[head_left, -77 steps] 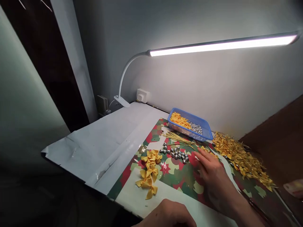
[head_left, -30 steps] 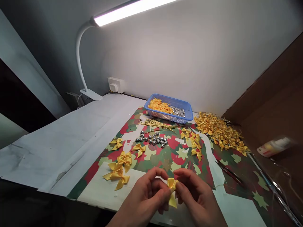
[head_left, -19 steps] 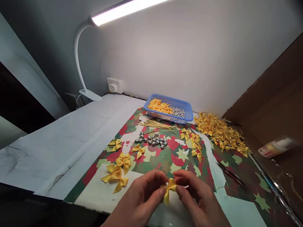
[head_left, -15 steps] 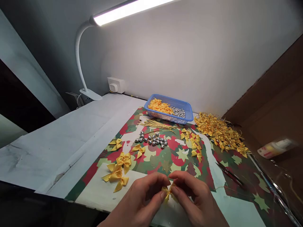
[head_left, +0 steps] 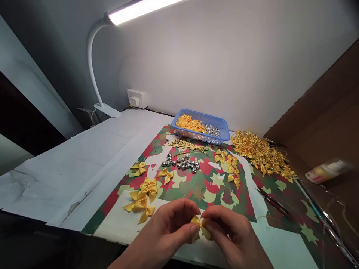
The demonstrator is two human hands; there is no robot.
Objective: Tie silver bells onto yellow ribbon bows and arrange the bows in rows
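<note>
A small yellow ribbon bow (head_left: 201, 223) is pinched between my two hands above the front of the table. My left hand (head_left: 168, 228) grips its left side with thumb and fingertips. On its right side, my right hand (head_left: 230, 231) does the same, with part of the bow hidden behind the thumb. Several loose yellow bows (head_left: 140, 205) lie to the left of my left hand, and a single bow (head_left: 166, 175) lies farther back. Beyond my hands sits a cluster of silver bells (head_left: 185, 163). Another group of small bows (head_left: 232, 166) lies behind my right hand.
A blue basket (head_left: 224, 129) holds yellow bows and silver bells at the back. Gold cords (head_left: 187, 145) lie before it. At right are a heap of corded bows (head_left: 260, 151), dark tweezers (head_left: 273, 201) and a bottle (head_left: 325, 172). A white lamp (head_left: 89, 56) stands back left.
The bow is tilted up a little and shows more between my hands, which have shifted their hold on it slightly. The camera view has moved a bit.
</note>
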